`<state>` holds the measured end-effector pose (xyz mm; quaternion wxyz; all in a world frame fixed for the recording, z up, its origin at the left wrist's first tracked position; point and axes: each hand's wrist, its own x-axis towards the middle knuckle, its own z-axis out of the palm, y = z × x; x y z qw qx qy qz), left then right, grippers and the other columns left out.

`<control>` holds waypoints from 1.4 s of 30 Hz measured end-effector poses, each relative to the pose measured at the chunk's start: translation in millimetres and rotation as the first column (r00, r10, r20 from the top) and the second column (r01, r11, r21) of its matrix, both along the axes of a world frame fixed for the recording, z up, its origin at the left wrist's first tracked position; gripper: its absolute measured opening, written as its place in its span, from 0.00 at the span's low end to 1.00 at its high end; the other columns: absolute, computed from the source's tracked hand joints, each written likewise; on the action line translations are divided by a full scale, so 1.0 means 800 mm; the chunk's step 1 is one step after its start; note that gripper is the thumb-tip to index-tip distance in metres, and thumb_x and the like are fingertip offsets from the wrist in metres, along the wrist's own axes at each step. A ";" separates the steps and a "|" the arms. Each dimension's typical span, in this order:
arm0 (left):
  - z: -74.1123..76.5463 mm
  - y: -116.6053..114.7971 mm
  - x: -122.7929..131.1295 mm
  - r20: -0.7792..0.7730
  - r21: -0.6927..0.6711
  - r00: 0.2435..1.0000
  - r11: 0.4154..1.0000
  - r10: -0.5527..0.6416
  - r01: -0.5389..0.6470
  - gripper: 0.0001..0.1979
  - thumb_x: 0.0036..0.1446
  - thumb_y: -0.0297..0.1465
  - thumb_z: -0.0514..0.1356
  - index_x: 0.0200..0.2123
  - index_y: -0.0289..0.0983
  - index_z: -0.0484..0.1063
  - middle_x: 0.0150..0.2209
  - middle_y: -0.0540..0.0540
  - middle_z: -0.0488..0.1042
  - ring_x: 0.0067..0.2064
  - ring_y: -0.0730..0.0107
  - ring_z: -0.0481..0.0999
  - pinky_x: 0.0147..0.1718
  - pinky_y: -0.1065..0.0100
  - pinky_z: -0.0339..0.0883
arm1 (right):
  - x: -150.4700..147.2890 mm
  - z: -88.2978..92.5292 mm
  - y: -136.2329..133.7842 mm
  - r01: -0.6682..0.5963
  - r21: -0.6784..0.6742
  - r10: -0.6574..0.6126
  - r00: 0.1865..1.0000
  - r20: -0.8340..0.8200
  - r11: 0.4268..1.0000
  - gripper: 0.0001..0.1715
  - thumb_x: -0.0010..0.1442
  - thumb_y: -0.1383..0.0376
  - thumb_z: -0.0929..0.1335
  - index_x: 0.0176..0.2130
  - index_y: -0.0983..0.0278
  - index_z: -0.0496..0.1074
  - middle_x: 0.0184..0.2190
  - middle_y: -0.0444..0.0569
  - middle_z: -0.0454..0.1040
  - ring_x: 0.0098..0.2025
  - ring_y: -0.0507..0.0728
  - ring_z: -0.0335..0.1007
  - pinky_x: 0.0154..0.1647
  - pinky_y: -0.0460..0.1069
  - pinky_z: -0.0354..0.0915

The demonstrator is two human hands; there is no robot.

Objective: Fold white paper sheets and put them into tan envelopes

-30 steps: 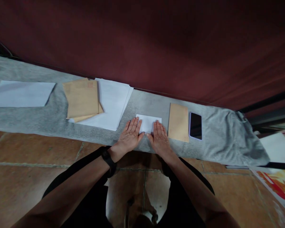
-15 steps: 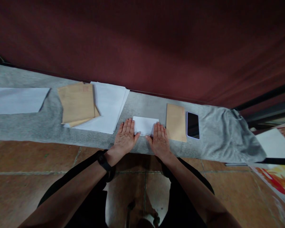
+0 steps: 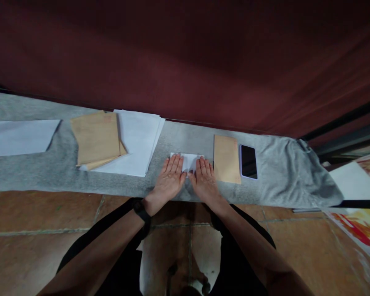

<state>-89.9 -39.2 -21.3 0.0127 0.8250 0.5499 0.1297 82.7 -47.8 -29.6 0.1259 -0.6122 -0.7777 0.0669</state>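
Observation:
A small folded white paper (image 3: 189, 161) lies on the grey cloth (image 3: 49, 176) in front of me. My left hand (image 3: 169, 180) lies flat on its left part, fingers stretched out. My right hand (image 3: 204, 179) lies flat on its right part, fingers together and extended. The thumbs almost meet in the middle. Most of the paper is hidden under the two hands. Just to the right lie a brown envelope (image 3: 225, 158) and a dark phone (image 3: 248, 161).
To the left sit a stack of brown envelopes (image 3: 95, 137) over white sheets (image 3: 138, 139), and more white paper (image 3: 18, 137) at the far left. A dark red curtain (image 3: 185, 61) hangs behind. Tiled floor lies below; printed papers (image 3: 357, 222) lie at the right.
Both hands have slid inward and forward over the folded paper, covering more of it. The view has shifted slightly.

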 end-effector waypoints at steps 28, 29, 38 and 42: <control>-0.009 0.034 -0.007 -0.010 0.002 0.988 0.988 0.157 -0.157 0.33 0.71 0.43 0.42 0.71 0.29 0.55 0.70 0.32 0.61 0.72 0.50 0.59 0.68 0.49 0.53 | 0.013 -0.004 0.037 0.029 -0.029 -0.028 0.999 0.030 0.999 0.38 0.74 0.53 0.57 0.72 0.73 0.53 0.74 0.58 0.51 0.75 0.66 0.48 0.74 0.62 0.44; -0.008 0.034 -0.008 -0.015 0.001 0.988 0.988 0.154 -0.154 0.33 0.71 0.43 0.42 0.71 0.29 0.56 0.70 0.32 0.62 0.71 0.50 0.60 0.68 0.49 0.54 | 0.014 -0.004 0.037 0.028 -0.030 -0.027 0.999 0.035 0.999 0.37 0.74 0.54 0.57 0.72 0.72 0.53 0.74 0.58 0.51 0.74 0.66 0.48 0.74 0.62 0.44; 0.012 0.048 -0.017 -0.045 -0.045 0.987 0.987 0.155 -0.157 0.31 0.68 0.45 0.51 0.66 0.32 0.64 0.65 0.33 0.69 0.64 0.47 0.69 0.59 0.51 0.66 | 0.021 0.000 0.042 0.018 -0.043 -0.016 0.999 0.035 0.999 0.37 0.73 0.54 0.60 0.72 0.71 0.55 0.73 0.58 0.53 0.74 0.66 0.48 0.74 0.62 0.46; 0.016 0.052 -0.019 -0.045 -0.045 0.985 0.985 0.167 -0.169 0.29 0.66 0.46 0.55 0.63 0.34 0.67 0.60 0.33 0.71 0.58 0.47 0.72 0.54 0.53 0.68 | 0.023 -0.001 0.044 0.004 -0.036 -0.004 1.000 0.015 0.999 0.37 0.73 0.54 0.62 0.72 0.70 0.55 0.73 0.58 0.55 0.74 0.66 0.50 0.74 0.62 0.46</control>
